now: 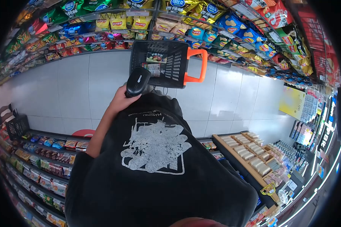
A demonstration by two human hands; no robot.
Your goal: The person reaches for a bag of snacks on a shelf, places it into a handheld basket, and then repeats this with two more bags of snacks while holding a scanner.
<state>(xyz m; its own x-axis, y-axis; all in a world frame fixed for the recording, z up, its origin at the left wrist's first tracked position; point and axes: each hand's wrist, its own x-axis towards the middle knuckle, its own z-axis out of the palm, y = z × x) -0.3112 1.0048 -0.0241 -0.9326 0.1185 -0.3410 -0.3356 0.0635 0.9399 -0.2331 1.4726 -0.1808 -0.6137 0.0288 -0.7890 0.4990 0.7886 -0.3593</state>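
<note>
My left hand (121, 100) is wrapped round the grip of a black handheld barcode scanner (138, 80). The scanner's head points forward and overlaps the near left side of a black shopping basket (174, 46) in this view. An orange handle (203, 66) sticks out from the basket's right side. Inside the basket lie a dark package with a food picture (156, 57) and a pale, partly see-through package (154, 69). My right hand is out of sight; only the dark right sleeve side shows at the lower right.
Shelves of bagged chips (119, 22) run across the front, close behind the basket. Behind me on the left stand snack shelves (45, 164) and another black basket (17, 126). A wooden display stand (246, 151) is at the right. Grey floor tiles (74, 83) lie between.
</note>
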